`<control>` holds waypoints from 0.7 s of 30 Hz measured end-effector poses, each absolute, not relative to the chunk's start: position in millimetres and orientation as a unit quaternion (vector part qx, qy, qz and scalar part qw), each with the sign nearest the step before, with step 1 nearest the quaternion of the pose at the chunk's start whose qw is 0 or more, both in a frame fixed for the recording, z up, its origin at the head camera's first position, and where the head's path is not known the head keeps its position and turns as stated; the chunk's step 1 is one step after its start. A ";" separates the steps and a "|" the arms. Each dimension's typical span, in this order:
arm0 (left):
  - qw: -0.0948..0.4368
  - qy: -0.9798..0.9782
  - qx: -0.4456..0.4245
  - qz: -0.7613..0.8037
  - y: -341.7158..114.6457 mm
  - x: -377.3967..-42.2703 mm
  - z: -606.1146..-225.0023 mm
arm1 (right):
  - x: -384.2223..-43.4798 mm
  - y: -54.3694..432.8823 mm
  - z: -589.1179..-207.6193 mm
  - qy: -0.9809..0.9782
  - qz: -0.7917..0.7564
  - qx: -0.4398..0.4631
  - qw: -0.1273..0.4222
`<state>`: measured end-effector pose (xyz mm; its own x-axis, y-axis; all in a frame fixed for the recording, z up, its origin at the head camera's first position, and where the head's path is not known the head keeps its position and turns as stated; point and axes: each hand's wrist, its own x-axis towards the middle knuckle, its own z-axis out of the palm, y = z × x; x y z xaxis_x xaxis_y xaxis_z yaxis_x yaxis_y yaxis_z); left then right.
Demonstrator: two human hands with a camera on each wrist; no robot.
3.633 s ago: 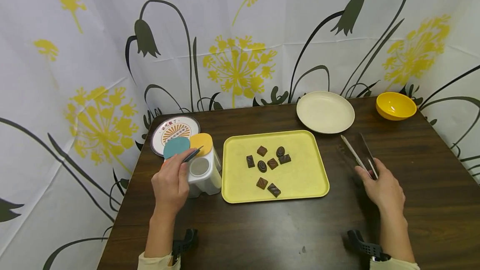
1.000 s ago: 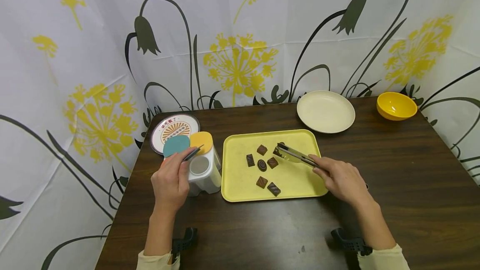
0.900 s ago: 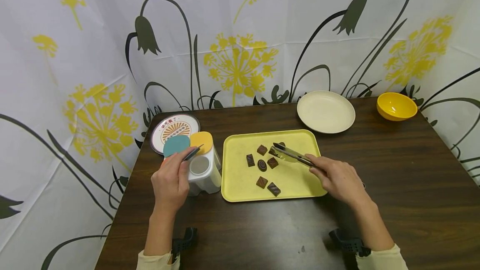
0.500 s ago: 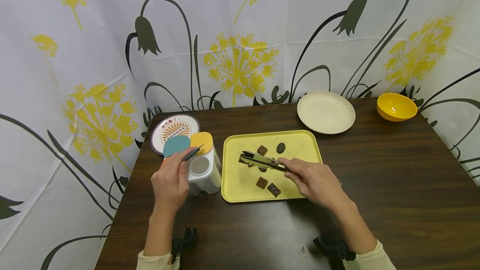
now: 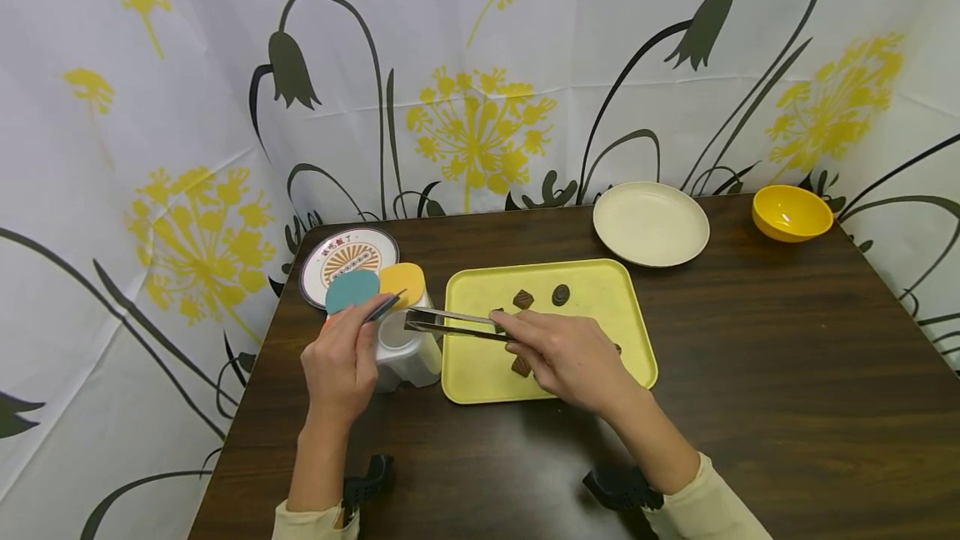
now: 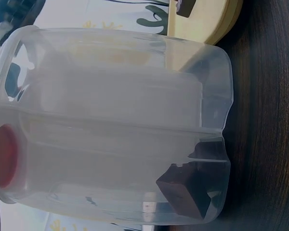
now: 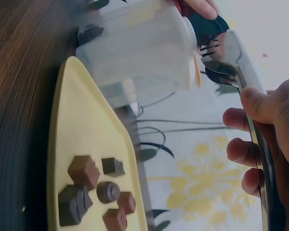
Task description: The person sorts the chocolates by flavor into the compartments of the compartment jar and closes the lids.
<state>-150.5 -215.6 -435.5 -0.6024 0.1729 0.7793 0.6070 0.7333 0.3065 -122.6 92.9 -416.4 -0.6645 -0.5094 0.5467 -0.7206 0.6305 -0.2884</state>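
In the head view, my left hand (image 5: 337,361) pinches the raised dark lid (image 5: 384,307) of a clear multi-compartment container (image 5: 411,361). My right hand (image 5: 566,357) grips metal tongs (image 5: 457,325), their tips over the container's uncovered round opening. The right wrist view shows fork- and spoon-shaped tips; I cannot tell whether a chocolate is between them. Through the container wall in the left wrist view, a dark chocolate (image 6: 185,190) lies at the bottom. Several chocolates (image 7: 84,171) remain on the yellow tray (image 5: 637,357), partly hidden by my right hand in the head view.
A patterned plate (image 5: 330,261) lies behind the container, whose other lids include a teal lid (image 5: 352,292) and a yellow lid (image 5: 402,280). Beyond the tray stand a cream plate (image 5: 651,223) and a yellow bowl (image 5: 792,213). A flowered cloth (image 5: 480,40) hangs behind the table.
My right hand carries the tongs from beside the tray to a dark rectangular chocolate, lifts it and moves left across the tray to the container opening. My left hand stays at the lid.
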 end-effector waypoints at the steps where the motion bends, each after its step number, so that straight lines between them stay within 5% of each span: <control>1: 0.382 -0.849 -0.230 -0.284 -215.6 -150.6 -435.6 | -123.4 89.8 -415.5 -0.877 0.246 0.353 0.212; 21: 0.392 -0.844 -0.231 -0.284 -214.1 -151.0 -434.8 | -123.8 71.1 -402.7 -0.890 0.194 0.367 0.188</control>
